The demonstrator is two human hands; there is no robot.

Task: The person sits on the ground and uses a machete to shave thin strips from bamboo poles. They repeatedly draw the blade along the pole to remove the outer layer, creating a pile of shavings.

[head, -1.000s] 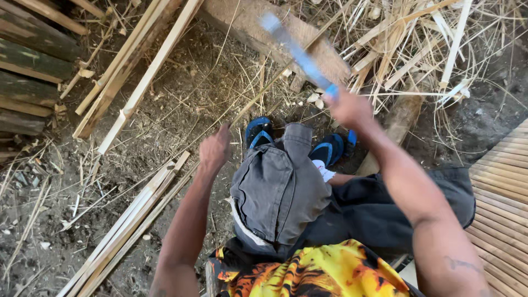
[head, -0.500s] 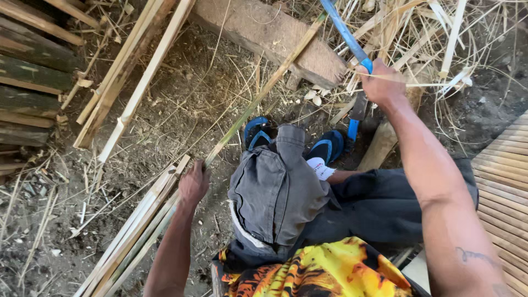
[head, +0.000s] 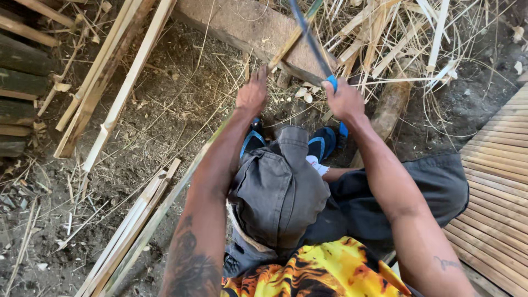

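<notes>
Clenched on the blue-handled blade (head: 309, 41), my right hand (head: 344, 100) holds it tilted over the wood block (head: 247, 25); my left hand (head: 252, 94) grips the bamboo strip (head: 289, 44) lying across that block; split slats (head: 129, 231) lie left on the dirt.

Outdoor bamboo workshop; dirt ground (head: 165, 126); split strips (head: 110, 82); shavings (head: 396, 38)

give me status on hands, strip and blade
Left hand pins bamboo strip on log. Right hand grips blade, edge at strip. Nothing in the way.
</notes>
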